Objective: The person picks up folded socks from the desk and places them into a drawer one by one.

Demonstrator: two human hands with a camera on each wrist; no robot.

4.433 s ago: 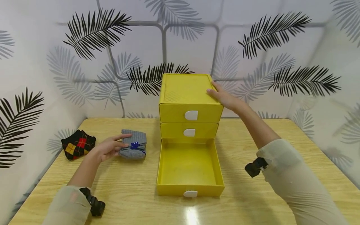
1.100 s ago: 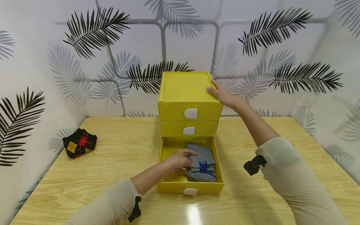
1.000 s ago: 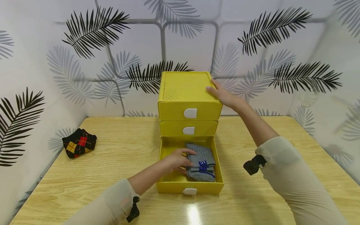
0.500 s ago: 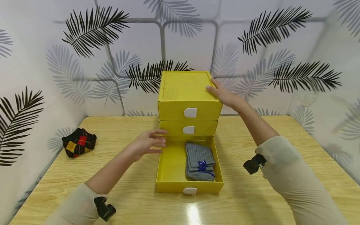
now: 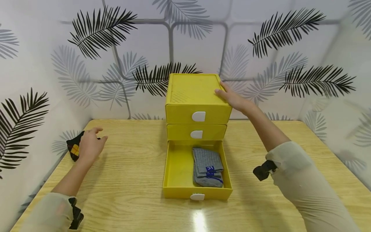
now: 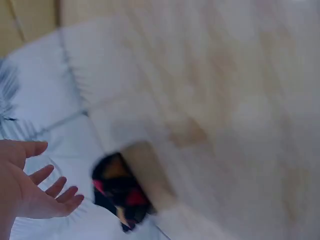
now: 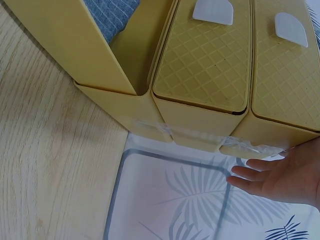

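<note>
My left hand (image 5: 91, 145) hovers over the folded black argyle socks (image 5: 74, 150) at the table's left, its fingers spread and partly hiding them. In the left wrist view, a gap separates the relaxed fingers from the socks (image 6: 122, 192). My right hand (image 5: 235, 99) rests on the top right edge of the yellow drawer unit (image 5: 192, 90), thumb on top; in the right wrist view its fingers (image 7: 250, 174) extend loosely by the side. The bottom drawer (image 5: 179, 166) is pulled out. Folded grey ribbed socks (image 5: 206, 161) with a blue label lie in its right half.
Above the pulled-out drawer, the two upper drawers (image 5: 179, 113) are closed, each with a white handle. The unit stands at the back middle of a wooden table (image 5: 130, 180). A leaf-patterned backdrop (image 5: 150, 42) rises behind and along both sides.
The grey socks went from the table into the bottom drawer with my left hand. That hand has since let go and swung left to the argyle socks. My right hand has stayed put.
</note>
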